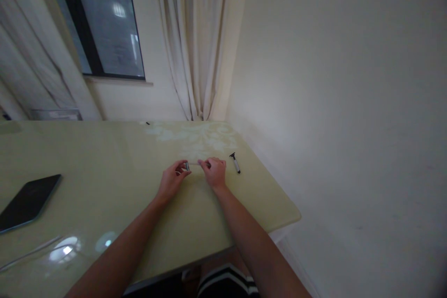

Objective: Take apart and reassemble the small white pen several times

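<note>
My left hand [172,179] is closed over the table, pinching a small silvery, dark-edged piece [187,166] between thumb and fingers; its exact kind is too small to tell. Just to the right, my right hand [215,174] is closed around a thin pale stick [194,163]. The stick points left at the silvery piece, its tip close to it; whether they touch I cannot tell. My right fingers hide the stick's other end. On the table beside my right hand lies a razor [235,163] with a black head and a light grey handle.
The glossy pale-yellow table [104,167] meets a bare wall [331,102] on the right. A dark tablet [30,200] lies at the left, with a white cable [31,253] nearer me. A tiny black item [147,123] sits by the far edge, below curtains [195,46].
</note>
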A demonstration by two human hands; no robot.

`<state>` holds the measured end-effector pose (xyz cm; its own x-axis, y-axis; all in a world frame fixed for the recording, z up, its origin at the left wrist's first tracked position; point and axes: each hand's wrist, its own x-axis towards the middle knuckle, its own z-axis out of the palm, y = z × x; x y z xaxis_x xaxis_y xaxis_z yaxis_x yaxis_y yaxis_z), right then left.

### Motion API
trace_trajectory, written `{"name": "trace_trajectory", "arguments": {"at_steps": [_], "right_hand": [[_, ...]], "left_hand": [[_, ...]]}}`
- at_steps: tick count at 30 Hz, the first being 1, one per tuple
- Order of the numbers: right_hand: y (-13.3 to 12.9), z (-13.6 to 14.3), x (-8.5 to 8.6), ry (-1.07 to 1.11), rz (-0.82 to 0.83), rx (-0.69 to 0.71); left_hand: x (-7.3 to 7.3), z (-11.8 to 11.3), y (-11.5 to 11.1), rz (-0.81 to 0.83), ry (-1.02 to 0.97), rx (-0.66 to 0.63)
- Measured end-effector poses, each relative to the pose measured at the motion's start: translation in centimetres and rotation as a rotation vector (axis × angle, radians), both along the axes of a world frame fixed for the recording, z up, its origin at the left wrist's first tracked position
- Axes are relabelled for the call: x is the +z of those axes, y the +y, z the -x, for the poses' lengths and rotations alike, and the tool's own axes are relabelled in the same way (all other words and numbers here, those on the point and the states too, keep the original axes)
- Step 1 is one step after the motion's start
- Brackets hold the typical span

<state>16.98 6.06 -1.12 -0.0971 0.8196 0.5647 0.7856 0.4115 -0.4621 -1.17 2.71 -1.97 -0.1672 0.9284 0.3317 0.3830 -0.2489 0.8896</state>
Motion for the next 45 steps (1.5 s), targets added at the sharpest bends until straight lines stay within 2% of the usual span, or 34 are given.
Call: {"name": "trace_trajectory", "arguments": {"at_steps": [2,5,8,12,15,18,22,25,28,32,36,38,41,45], "right_hand": [[0.1,0.0,-0.1,-0.005,0.001,0.023],[0.1,-0.1,-0.2,0.027,0.005,-0.044],[0.1,-0.1,-0.2,0.002,0.02,0.054],[0.0,-0.1,0.0,0.038,0.042,-0.015],[0.0,-0.1,0.1,0.005,0.052,0.066],[-0.2,0.0,0.2,0.006,0.035,-0.005],[-0.3,0.1,0.2,-0.023,0.025,0.051],[-0.4,0.1,0.3,0.006,0.016,-0.035],[-0.3,0.0,0.3,-0.016,0.015,0.042],[-0.2,-0.2,0.3,0.03,0.041,-0.073],[-0.2,-0.1,0.0,-0.003,0.036,0.062],[-0.1,-0.2,0.0,0.059,0.017,0.006],[0.4,-1.2,0.6,0.287,-0.065,-0.096],[2.6,-4.8,2.3,0.484,-0.17,-0.181]], "left_hand": [[0.0,0.0,0.0,-0.005,0.007,-0.01],[0.0,0.0,-0.1,-0.012,0.029,-0.02],[0.1,0.0,-0.1,-0.016,0.043,-0.022],[0.1,-0.1,-0.1,-0.008,0.043,-0.028],[0.1,-0.1,-0.1,-0.011,0.043,-0.028],[-0.1,-0.1,-0.1,-0.016,0.041,-0.036],[-0.2,-0.1,0.0,-0.025,0.038,-0.027],[-0.1,0.0,-0.1,-0.02,0.043,-0.033],[0.0,0.0,-0.2,-0.013,0.04,-0.027],[0.1,-0.1,-0.3,-0.008,0.02,-0.019],[0.1,-0.2,-0.3,-0.014,0.029,-0.028],[0.1,-0.2,-0.2,-0.009,0.033,-0.02],[0.0,-0.1,-0.2,0.001,0.033,-0.006],[0.0,0.2,-0.4,0.004,0.112,-0.034]]}}
